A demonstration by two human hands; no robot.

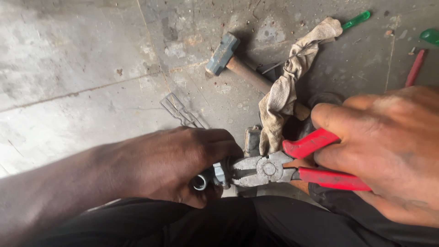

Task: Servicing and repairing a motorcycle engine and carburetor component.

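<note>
Head view: left hand (pixel 176 164) clamped on small metal part (pixel 215 176), right hand (pixel 388 146) squeezing red pliers (pixel 292 167), nose meeting part from right, long axis level, above lap.

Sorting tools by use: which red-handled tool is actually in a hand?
The red-handled pliers, gripped by the right hand, jaws on a metal part in the left hand. The slim red tool lies untouched on the floor.

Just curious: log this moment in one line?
left hand: holds metal part | right hand: pliers gripping part | floor: hammer, rag
</note>
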